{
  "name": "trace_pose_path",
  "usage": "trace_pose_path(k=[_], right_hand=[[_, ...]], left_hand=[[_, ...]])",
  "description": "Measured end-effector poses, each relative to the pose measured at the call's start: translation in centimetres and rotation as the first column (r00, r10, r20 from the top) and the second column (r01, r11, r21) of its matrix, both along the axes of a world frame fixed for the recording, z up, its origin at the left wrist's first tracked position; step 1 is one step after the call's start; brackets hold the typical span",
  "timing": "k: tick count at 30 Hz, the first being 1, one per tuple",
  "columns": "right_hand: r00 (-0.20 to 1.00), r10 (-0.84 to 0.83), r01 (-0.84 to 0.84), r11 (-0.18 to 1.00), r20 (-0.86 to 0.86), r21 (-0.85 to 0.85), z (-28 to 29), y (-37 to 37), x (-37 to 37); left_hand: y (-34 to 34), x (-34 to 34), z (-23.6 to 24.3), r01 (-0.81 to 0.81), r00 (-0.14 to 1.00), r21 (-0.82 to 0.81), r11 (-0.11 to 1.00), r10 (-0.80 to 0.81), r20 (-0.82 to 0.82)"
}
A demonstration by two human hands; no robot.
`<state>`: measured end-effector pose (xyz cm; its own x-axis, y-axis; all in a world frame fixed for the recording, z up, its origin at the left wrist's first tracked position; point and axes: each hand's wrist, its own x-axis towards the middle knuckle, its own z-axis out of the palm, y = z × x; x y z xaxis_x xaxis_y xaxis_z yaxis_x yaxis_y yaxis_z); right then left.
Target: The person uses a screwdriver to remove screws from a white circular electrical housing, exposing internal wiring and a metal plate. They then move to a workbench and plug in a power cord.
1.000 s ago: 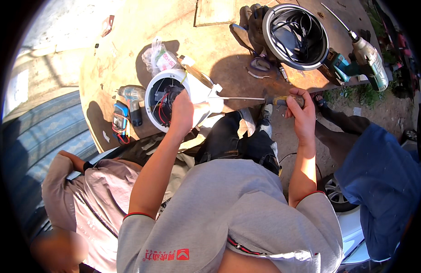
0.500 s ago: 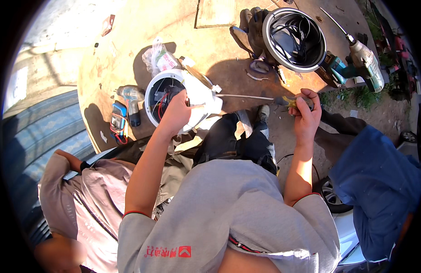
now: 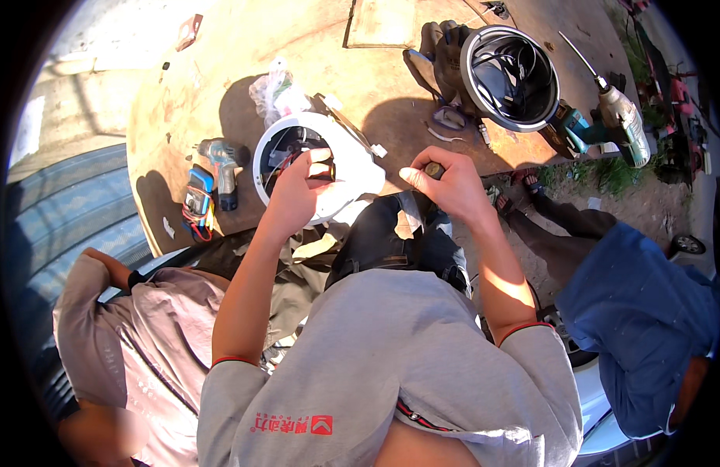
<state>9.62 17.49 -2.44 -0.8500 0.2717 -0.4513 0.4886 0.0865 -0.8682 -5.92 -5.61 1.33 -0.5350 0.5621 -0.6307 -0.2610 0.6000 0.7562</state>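
A white round housing lies on its side at the table's near edge, with dark parts and red wires inside its open end. My left hand is at that opening, its fingers curled over the dark parts; what they pinch is hidden. To the right of the housing, my right hand is closed round a screwdriver. Only the brownish-yellow end of its handle shows between thumb and fingers; the shaft is out of sight.
On the table are a cordless drill, a blue meter, a clear plastic bag, dark gloves, a black round housing full of cables and a power driver. People stand close on both sides.
My right hand has moved left with the screwdriver, close to the white housing. The long shaft that showed between them is no longer visible. The left hand has shifted slightly at the opening.
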Motion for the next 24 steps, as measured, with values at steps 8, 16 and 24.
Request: trace_pose_path(k=[8, 16, 24], right_hand=[[0.942, 0.119, -0.052, 0.976, -0.313, 0.213, -5.0, -6.4, -1.1], [0.922, 0.172, -0.051, 0.941, -0.346, 0.334, -4.7, -6.2, -2.8], [0.96, 0.164, -0.102, 0.959, -0.226, 0.264, -5.1, -6.3, -2.4]], left_hand=[[-0.6, 2.4, 1.1, 0.163, 0.88, -0.038, 0.986, -0.163, -0.447], [-2.1, 5.4, 1.0, 0.162, 0.546, -0.207, 0.965, -0.263, -0.796], [-3.6, 5.2, 1.3, 0.086, 0.571, -0.278, 0.957, -0.276, -0.773]])
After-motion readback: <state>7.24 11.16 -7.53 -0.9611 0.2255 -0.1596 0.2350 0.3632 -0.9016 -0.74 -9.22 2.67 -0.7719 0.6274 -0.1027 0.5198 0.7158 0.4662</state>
